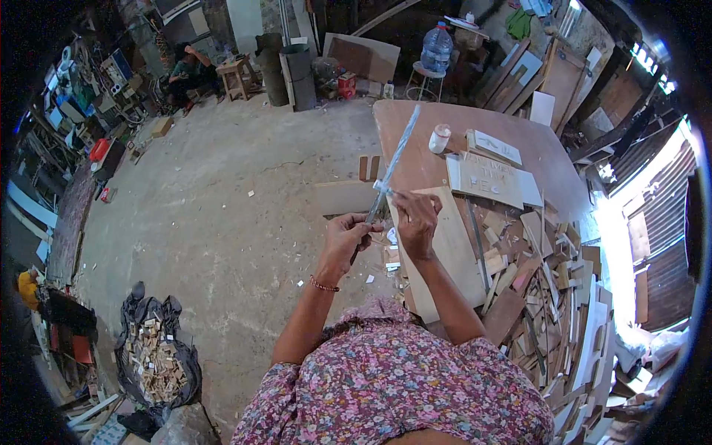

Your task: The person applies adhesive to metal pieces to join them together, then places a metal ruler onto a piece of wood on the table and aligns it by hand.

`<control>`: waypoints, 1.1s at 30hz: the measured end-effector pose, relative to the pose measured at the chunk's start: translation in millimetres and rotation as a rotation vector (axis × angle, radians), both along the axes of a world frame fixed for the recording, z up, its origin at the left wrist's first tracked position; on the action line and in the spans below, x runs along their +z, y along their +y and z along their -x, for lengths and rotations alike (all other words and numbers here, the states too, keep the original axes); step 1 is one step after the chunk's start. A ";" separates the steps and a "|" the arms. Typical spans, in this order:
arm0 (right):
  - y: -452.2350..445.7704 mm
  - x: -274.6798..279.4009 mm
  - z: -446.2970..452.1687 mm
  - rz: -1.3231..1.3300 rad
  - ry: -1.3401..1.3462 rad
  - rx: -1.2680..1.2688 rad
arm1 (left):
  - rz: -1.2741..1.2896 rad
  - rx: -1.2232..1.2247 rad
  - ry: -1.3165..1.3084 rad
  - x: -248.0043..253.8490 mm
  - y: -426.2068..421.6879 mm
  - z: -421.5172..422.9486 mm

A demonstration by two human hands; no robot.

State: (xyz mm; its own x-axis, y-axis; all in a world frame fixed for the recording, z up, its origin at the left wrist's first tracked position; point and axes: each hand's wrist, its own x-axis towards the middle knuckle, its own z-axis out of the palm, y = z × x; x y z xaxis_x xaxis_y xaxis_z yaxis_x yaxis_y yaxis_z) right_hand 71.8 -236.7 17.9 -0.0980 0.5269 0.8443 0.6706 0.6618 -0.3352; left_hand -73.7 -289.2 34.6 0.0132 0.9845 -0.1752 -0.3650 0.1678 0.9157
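A long thin stick [401, 152], streaked bluish white along its upper part, slants up and away in front of me. My left hand [347, 241], with a beaded bracelet at the wrist, is closed round its darker lower part. Beside it, my right hand [418, 222] is closed in a pinch on a small white piece [383, 187] that lies against the stick partway up. I cannot make out what kind of piece it is. The fingers partly hide the stick's lower part.
A brown table [415, 122] ahead bears a white jar [440, 139] and lettered boards [489, 178]. Wood offcuts [545, 289] pile up at right. A black sack [159, 356] of wood scraps lies at lower left. A person [191, 74] sits far back, and a water bottle [437, 50] stands on a stool.
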 end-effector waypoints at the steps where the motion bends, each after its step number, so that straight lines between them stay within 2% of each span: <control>1: -3.9 -3.8 1.0 0.011 -0.008 0.027 | 0.019 -0.020 0.012 -0.8 0.1 0.3; 5: -14.6 -8.0 5.2 0.086 0.011 0.120 | 0.045 0.010 0.037 0.2 -1.3 -0.3; 8: -8.2 0.0 1.9 0.109 0.075 0.088 | 0.010 -0.008 0.006 4.5 -2.2 0.0; 12: 2.2 3.4 -0.6 0.011 0.044 -0.020 | 0.013 -0.019 0.008 2.1 -0.2 -2.1; 16: -12.8 -1.1 5.4 0.021 -0.015 0.034 | 0.029 0.009 -0.026 -3.9 1.7 -0.3; 18: -18.5 0.7 9.8 0.126 0.103 0.117 | 0.030 0.021 0.002 -2.7 3.1 -0.2; 20: -14.9 4.1 11.2 0.122 0.111 0.073 | 0.040 0.033 0.030 -3.2 2.7 0.9; 22: -6.9 6.9 11.9 0.673 0.636 0.297 | -0.027 0.024 0.040 -4.5 2.3 1.7; 23: -3.2 8.4 10.9 0.769 0.741 0.353 | -0.026 0.019 0.040 -5.9 2.1 1.5; 27: 3.3 -5.7 -1.4 0.884 0.807 0.354 | -0.060 0.073 0.068 2.1 0.0 9.1; 29: -1.7 -8.2 -8.3 0.896 0.789 0.273 | -0.073 0.096 0.107 5.4 -1.5 13.7; 33: -10.3 6.5 -5.1 0.799 0.857 0.347 | -0.068 0.105 0.092 -1.8 1.0 13.4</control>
